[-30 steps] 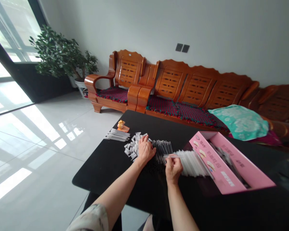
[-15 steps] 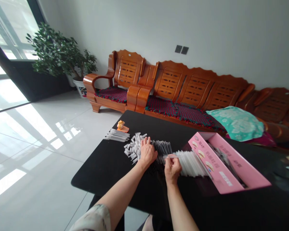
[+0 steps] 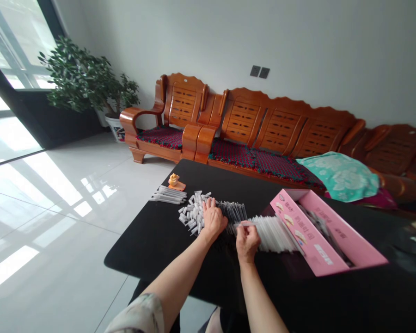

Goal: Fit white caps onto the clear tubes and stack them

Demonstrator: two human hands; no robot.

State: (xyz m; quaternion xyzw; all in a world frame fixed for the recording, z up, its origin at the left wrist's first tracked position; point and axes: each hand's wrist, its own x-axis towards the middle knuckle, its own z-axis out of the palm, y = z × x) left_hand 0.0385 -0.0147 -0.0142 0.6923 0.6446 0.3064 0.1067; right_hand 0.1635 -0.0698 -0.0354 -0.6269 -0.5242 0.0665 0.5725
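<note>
My left hand (image 3: 213, 218) lies palm down on a heap of small white caps (image 3: 192, 212) on the black table (image 3: 159, 240), its fingers curled among them beside a row of thin dark refills (image 3: 234, 210). My right hand (image 3: 247, 238) is closed in a pinch on one slim white tube at the left end of a long row of white tubes (image 3: 272, 231). That row runs right toward an open pink box (image 3: 333, 240).
A separate bundle of white tubes (image 3: 168, 194) and a small orange figure (image 3: 175, 180) lie at the table's far left edge. Behind the table stand a wooden sofa (image 3: 263, 125) with a teal cloth (image 3: 338, 175), a potted plant (image 3: 79, 78) and a window.
Both hands stay almost where they were. My left hand has shifted slightly toward the refills and the view has drifted a little.
</note>
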